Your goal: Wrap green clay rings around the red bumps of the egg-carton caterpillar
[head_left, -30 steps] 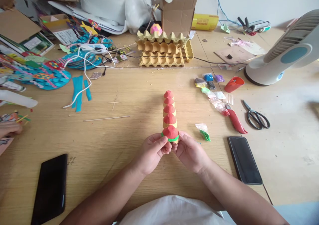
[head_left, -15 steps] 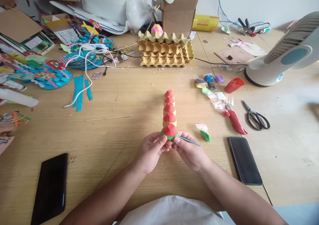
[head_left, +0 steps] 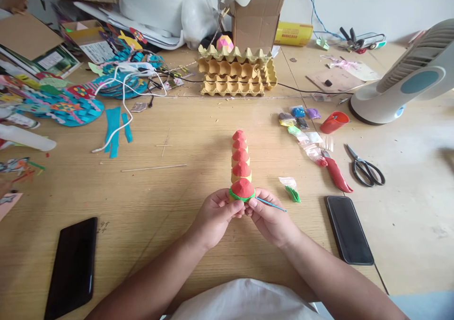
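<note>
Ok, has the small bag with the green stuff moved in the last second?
No. The small bag keeps its place against the black phone to its right; both shift slightly together, along with the whole view.

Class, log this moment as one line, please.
left hand: holding red-domed strip | right hand: holding strip, blue stick | green packet: on table

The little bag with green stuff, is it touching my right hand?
Apart. The head view shows bare tabletop between your right hand and the little bag with green stuff.
</note>
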The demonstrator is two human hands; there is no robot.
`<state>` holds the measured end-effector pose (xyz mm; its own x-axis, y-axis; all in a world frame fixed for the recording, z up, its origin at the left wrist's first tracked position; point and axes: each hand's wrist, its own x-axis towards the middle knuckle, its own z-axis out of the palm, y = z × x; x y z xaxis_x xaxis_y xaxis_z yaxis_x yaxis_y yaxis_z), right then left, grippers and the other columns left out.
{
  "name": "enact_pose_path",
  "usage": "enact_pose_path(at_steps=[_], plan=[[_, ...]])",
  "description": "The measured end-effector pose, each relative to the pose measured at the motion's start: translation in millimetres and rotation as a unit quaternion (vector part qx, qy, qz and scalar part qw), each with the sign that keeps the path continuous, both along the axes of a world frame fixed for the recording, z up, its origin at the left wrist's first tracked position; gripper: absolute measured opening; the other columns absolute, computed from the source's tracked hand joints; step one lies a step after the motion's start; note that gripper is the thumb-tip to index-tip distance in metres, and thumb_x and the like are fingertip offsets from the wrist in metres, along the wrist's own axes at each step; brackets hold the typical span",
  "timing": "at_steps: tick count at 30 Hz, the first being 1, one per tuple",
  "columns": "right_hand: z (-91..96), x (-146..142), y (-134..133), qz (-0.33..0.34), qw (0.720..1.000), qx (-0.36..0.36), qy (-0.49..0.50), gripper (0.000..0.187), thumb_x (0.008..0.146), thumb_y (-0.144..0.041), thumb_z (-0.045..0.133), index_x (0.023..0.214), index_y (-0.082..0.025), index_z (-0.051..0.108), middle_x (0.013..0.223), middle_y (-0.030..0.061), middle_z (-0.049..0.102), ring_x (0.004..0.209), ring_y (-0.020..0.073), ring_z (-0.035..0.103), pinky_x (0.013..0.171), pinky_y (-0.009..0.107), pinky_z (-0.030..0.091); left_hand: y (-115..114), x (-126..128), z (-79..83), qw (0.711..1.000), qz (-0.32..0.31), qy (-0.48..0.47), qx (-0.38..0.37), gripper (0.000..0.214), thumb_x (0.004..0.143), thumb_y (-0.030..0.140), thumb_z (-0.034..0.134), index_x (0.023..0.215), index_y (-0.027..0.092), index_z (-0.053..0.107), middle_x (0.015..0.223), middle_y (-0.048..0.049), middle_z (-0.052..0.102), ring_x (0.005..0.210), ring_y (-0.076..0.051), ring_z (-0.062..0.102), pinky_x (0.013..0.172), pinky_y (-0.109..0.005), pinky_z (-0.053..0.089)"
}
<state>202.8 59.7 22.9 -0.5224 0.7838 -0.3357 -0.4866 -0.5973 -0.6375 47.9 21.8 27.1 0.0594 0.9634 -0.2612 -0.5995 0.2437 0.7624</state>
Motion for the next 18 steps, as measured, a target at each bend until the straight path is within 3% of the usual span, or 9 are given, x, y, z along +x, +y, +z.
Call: enact_pose_path(at_steps=[3, 7, 18], plan=[[1.8, 1.0, 0.7, 0.009, 1.0, -0.011, 0.011, 0.024, 0.073, -0.035, 0.095, 0.082, -0.02, 0.078, 0.071, -0.0008, 0.07, 0.065, 0.012, 0.057, 0.067, 0.026, 0.046, 0.6, -2.7, 0.4, 0.999, -0.023, -0.043, -0.014, 0.032, 0.081, 0.045, 0.084, 0.079, 0.015, 0.073, 0.073, -0.0041, 0.067, 0.075, -0.017, 0.064, 0.07, -0.028, 0.047], [2.8, 1.4, 1.3, 0.021, 0.999, -0.017, 0.023, 0.024, 0.073, -0.035, 0.095, 0.081, -0.019, 0.078, 0.071, -0.0002, 0.07, 0.066, 0.0112, 0.057, 0.067, 0.024, 0.046, 0.5, -4.5, 1.2, 0.998, -0.007, -0.051, -0.042, 0.03, 0.082, 0.042, 0.085, 0.077, 0.015, 0.073, 0.071, -0.0034, 0.067, 0.068, -0.013, 0.061, 0.065, -0.026, 0.047], [1.9, 2.3, 2.2, 0.026, 0.998, -0.027, 0.044, 0.024, 0.075, -0.034, 0.094, 0.081, -0.017, 0.078, 0.073, 0.0005, 0.071, 0.067, 0.0094, 0.058, 0.068, 0.02, 0.047, 1.1, -4.9, -1.3, 0.997, -0.019, -0.062, -0.03, 0.029, 0.084, 0.041, 0.082, 0.077, 0.014, 0.074, 0.073, -0.0041, 0.068, 0.073, -0.016, 0.065, 0.07, -0.028, 0.052]])
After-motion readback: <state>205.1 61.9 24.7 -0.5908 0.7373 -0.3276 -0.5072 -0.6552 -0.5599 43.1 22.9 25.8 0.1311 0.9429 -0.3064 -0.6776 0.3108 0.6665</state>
